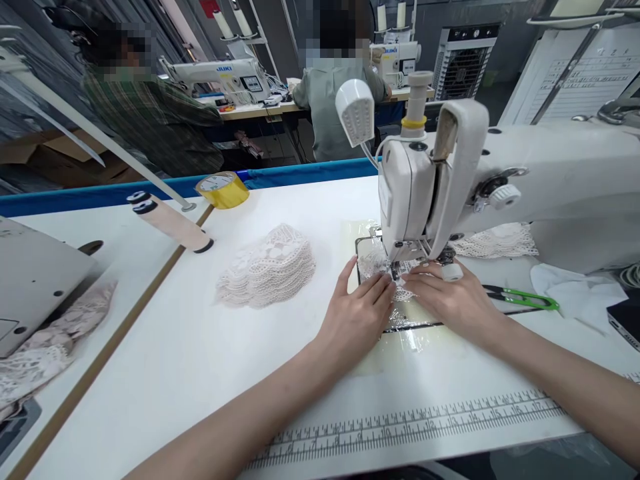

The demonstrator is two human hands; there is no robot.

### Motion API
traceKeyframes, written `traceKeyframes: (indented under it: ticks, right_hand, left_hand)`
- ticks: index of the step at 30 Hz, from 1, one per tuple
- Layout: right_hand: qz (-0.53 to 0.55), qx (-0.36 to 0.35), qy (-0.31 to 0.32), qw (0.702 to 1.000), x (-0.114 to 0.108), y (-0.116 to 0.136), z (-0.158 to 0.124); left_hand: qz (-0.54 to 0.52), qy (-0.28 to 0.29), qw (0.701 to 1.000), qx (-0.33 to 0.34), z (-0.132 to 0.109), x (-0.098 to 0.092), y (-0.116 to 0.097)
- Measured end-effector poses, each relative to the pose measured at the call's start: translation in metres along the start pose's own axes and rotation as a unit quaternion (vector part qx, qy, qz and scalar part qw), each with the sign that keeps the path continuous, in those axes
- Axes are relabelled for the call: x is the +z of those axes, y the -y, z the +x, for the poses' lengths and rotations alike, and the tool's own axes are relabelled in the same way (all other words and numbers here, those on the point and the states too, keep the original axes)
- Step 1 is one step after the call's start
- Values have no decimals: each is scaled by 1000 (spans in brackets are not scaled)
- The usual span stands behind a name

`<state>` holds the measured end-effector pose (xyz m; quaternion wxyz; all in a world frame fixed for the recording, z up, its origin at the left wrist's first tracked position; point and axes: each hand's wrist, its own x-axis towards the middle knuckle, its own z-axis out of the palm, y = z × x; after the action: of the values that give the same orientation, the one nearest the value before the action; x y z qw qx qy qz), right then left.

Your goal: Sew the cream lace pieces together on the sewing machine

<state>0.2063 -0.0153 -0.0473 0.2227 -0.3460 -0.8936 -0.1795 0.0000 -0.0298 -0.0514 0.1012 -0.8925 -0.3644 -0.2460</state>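
A white sewing machine (500,180) stands on the white table (190,347). Under its presser foot (397,267) lies a small piece of white lace (375,267). My left hand (357,313) rests flat on the plate left of the needle, its fingers pressed together on the lace. My right hand (450,297) lies just right of the needle, its fingertips pinching the lace edge. The two hands nearly touch below the foot.
A pile of white lace pieces (267,270) lies left of my hands. Green thread snips (525,298), more lace (500,241), a yellow tape roll (223,189), a thread cone (173,223) and a printed ruler (410,423) are on the table. Two people sit at machines behind.
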Motion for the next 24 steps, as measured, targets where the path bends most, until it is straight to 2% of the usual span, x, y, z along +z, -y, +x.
traceKeyframes:
  ticks: [4,7,13,24]
  right_hand:
    - [-13,22,10,1000,-2,3,-1]
    - [-3,6,6,1000,-5,8,-4]
    - [25,-10,0,1000,-7,9,-9]
    - [1,-10,12,1000,-3,8,-10]
  left_hand:
    - [5,-2,1000,20,-3,-3,-3]
    - [4,-7,1000,29,-6,-6,-5]
    - [-1,-13,1000,26,-6,-8,-5]
    - [-10,-11,1000,13,-5,-4,-1]
